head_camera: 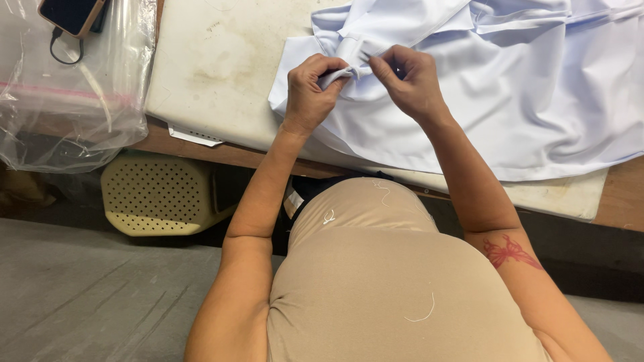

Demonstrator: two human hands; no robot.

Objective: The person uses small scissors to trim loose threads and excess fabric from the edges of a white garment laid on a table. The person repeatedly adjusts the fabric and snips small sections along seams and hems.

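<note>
A wooden bench (624,194) runs across the top of the view, and a worn white pad (215,67), stained in places, covers much of it. Spread over the right part of the pad lies a large piece of pale blue-white cloth (537,100), folded and creased near the top, its lower edge hanging close to the front of the bench. The person sits at the bench in a tan shirt (389,281) with a few loose white threads on it. At the left end of the bench lies a clear plastic bag (74,100) with a pink strip across it; it hangs over the bench edge. Below the bench, on the grey floor (80,295), stands a cream plastic stool (157,194) with rows of small holes. A phone (70,13) with a dark cable sits at the top left, on the bag.

Both hands meet at the left corner of the cloth, over the pad. The left hand (308,90) is closed into a loose fist, its fingers curled around a bunched fold of the cloth. The right hand (409,80) is just beside it, fingers bent inward, thumb and fingertips pinching the same fold. The two hands almost touch.
</note>
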